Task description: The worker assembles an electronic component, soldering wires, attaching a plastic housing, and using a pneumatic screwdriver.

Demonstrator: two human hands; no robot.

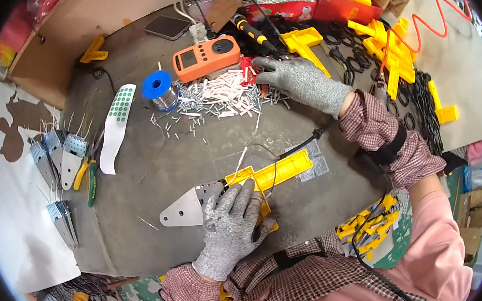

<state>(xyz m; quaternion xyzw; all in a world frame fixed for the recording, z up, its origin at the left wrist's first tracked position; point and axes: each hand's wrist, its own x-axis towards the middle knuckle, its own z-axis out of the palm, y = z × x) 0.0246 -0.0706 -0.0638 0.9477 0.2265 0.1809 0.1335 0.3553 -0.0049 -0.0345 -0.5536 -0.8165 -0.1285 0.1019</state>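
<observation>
My left hand [228,227], in a grey knit glove, holds down a yellow T-shaped plastic handle half [283,170] near the table's front edge. Its fingers lie over the crosspiece, with the thumb at the near end. A grey metal plate [182,209] with holes points left out of the housing. A thin white wire [241,161] rises from it, and a black cable [309,140] lies at the handle's far end. My gloved right hand [304,80] is over the right edge of a pile of white sleeves and small screws [224,94], fingers apart; nothing shows between them.
Behind the pile stand an orange meter [206,58] and a blue solder spool [161,91]. Pliers [88,179], a sticker strip [117,130] and wired metal plates [56,156] lie left. A screwdriver [253,33], yellow handles [391,49] and black cables [423,112] are to the right.
</observation>
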